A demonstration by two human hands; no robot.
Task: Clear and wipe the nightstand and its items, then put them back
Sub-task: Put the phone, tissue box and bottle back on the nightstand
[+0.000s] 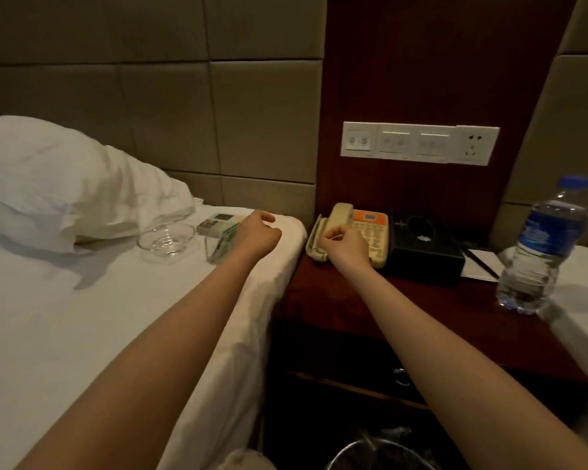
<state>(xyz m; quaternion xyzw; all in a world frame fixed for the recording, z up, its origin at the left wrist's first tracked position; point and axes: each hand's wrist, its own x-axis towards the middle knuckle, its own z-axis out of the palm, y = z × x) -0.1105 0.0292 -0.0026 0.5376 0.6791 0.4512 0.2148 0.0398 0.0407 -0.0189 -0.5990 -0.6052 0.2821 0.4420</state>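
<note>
Forearms (pixel 150 351), left hand (pixel 258 232) fisted empty, right hand (pixel 345 245) curled over telephone (pixel 372 228), grip unclear, handset (pixel 341 213) lengthwise toward wall (pixel 421 79)

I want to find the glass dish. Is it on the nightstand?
No, the glass dish sits on the white bed near the pillow, not on the nightstand.

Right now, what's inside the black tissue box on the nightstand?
Through the top opening of the black tissue box, a bit of white tissue shows. How much is left is hidden by the box's walls.
</note>
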